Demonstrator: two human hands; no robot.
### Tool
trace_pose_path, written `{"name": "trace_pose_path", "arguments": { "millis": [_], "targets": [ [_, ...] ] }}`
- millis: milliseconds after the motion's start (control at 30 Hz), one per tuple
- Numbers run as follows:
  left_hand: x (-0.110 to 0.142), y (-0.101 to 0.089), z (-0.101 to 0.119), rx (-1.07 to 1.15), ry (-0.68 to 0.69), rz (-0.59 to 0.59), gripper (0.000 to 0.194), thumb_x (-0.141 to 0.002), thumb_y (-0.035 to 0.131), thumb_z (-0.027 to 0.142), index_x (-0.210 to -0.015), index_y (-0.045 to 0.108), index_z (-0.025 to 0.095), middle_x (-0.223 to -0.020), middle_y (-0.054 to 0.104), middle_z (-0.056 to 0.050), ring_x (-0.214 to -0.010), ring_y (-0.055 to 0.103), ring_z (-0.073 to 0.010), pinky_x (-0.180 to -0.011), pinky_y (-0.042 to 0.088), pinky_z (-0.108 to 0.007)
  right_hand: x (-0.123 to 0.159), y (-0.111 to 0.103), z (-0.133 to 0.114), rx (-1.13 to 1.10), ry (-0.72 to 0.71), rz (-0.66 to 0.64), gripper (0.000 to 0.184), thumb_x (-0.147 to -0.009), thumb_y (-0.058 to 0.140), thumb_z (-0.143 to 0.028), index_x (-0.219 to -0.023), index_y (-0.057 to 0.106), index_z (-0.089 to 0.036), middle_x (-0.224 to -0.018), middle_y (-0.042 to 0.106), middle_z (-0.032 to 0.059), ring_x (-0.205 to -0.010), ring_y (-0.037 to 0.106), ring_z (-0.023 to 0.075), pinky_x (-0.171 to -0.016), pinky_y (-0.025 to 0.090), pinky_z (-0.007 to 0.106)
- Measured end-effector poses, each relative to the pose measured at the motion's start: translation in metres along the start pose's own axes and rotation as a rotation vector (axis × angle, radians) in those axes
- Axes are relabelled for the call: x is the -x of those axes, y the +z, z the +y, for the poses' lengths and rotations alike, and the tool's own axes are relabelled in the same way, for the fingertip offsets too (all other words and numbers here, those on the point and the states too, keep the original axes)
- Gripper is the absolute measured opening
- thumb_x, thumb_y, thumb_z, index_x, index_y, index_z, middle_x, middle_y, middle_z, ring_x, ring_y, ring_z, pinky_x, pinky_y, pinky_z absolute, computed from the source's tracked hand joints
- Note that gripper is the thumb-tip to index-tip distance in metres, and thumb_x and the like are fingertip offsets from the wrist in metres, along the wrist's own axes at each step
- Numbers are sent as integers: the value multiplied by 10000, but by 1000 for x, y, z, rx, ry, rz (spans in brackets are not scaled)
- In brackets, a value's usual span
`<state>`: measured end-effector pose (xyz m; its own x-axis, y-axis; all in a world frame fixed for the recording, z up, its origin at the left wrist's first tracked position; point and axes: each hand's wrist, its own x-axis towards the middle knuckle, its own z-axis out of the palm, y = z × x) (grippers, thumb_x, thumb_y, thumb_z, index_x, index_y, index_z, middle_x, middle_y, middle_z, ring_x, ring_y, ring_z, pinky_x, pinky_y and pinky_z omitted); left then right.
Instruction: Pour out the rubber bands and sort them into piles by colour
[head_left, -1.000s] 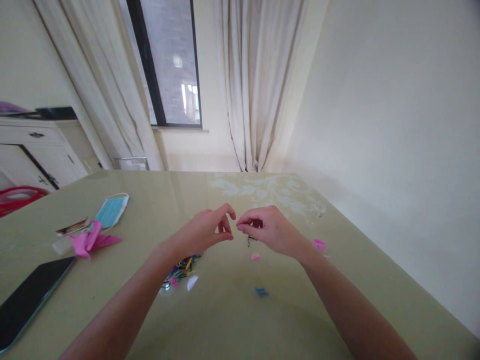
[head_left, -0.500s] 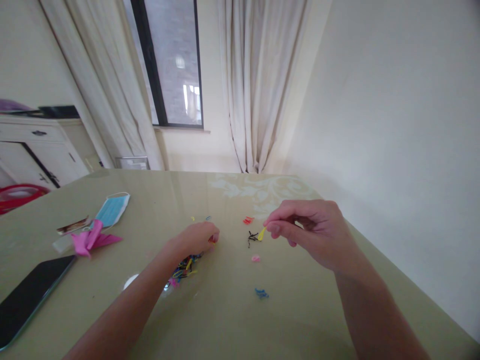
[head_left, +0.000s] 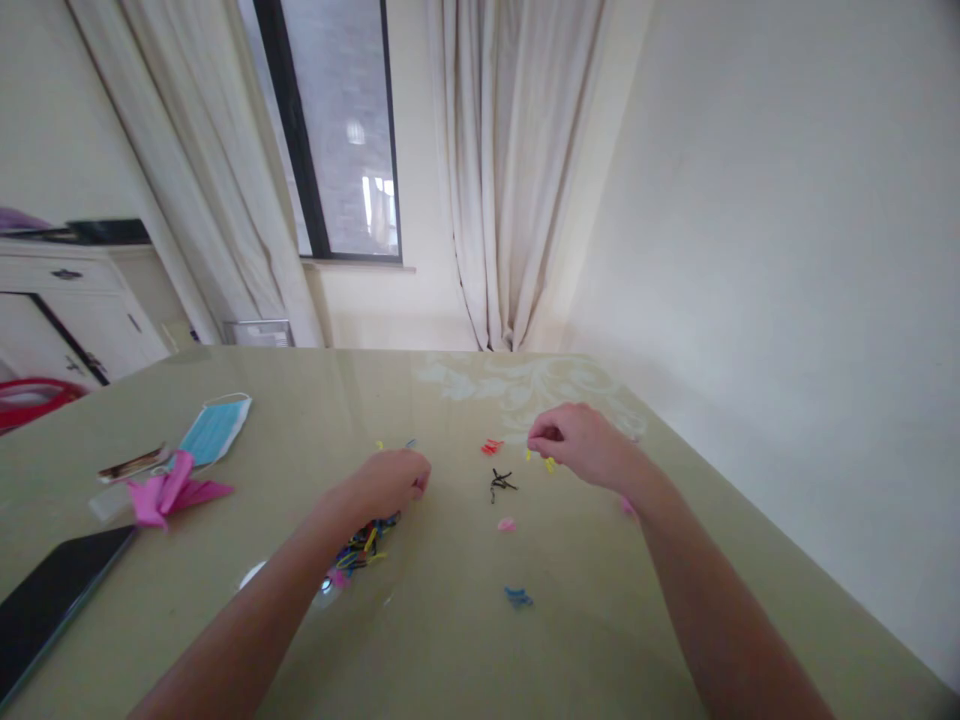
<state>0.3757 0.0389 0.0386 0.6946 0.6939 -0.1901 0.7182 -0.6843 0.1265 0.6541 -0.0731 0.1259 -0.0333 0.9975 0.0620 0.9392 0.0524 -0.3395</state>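
Note:
My right hand [head_left: 577, 440] is closed in a pinch over the right side of the table. A bit of yellow rubber band [head_left: 529, 455] shows at its fingertips, beside a few yellow bands [head_left: 550, 464] on the tabletop. My left hand [head_left: 394, 475] has its fingers curled together; what they hold, if anything, is hidden. Just below that hand lies a mixed heap of coloured rubber bands [head_left: 364, 545], partly covered by the forearm. Between the hands are small groups of red bands [head_left: 492, 447], black bands [head_left: 502, 483], pink bands [head_left: 507, 524] and blue bands [head_left: 517, 597].
On the left of the table [head_left: 420, 650] are a dark phone [head_left: 64, 600], a pink folded-paper figure [head_left: 176, 492] and a blue face mask [head_left: 216, 430]. A pink bit [head_left: 628, 506] shows by my right forearm. The wall [head_left: 787, 250] runs along the right.
My right hand has moved slightly away from me with the yellow rubber band, from beside the black group to the yellow ones. My left hand stays by the heap; the view has shifted slightly.

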Motion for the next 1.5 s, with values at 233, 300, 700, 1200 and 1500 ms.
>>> {"name": "trace_pose_path", "arguments": {
  "millis": [233,300,700,1200,1500],
  "targets": [
    [5,-10,-10,45,24,52,170,-807,614,171,-842,772,222,-912,794,-65,-869,722,-241,-712,466,-295,-36,44,50,348,313,-98,224,-890,618,-86,-994,803,-157,-1084,771,191,-973,746,291,-757,503,324],
    [5,-13,-13,91,37,84,165,-810,615,189,-825,778,215,-883,796,-61,-827,715,-229,-701,464,-290,-37,49,54,367,333,-108,231,-892,608,-68,-1002,794,-151,-1104,759,205,-1008,744,306,-785,510,343],
    [1,-19,0,1058,221,160,292,-850,744,445,-887,742,155,-848,761,-40,-786,658,-158,-756,502,-271,-23,38,5,-158,-104,-123,247,-945,715,-371,-1075,799,-179,-931,802,74,-838,736,193,-746,511,265],
    [7,-27,24,1297,292,290,349,-811,839,465,-914,741,145,-867,768,-55,-816,697,-163,-780,538,-281,-12,60,-42,-675,-175,-87,246,-941,700,-373,-855,761,-150,-693,742,25,-533,626,105,-515,463,192],
    [14,-33,28,1100,298,452,381,-847,783,518,-938,766,149,-651,629,7,-594,526,-105,-555,412,-229,-10,53,-41,-969,-146,-144,381,-861,794,-514,-835,781,-134,-654,744,39,-460,576,93,-456,451,196]
  ]
}}
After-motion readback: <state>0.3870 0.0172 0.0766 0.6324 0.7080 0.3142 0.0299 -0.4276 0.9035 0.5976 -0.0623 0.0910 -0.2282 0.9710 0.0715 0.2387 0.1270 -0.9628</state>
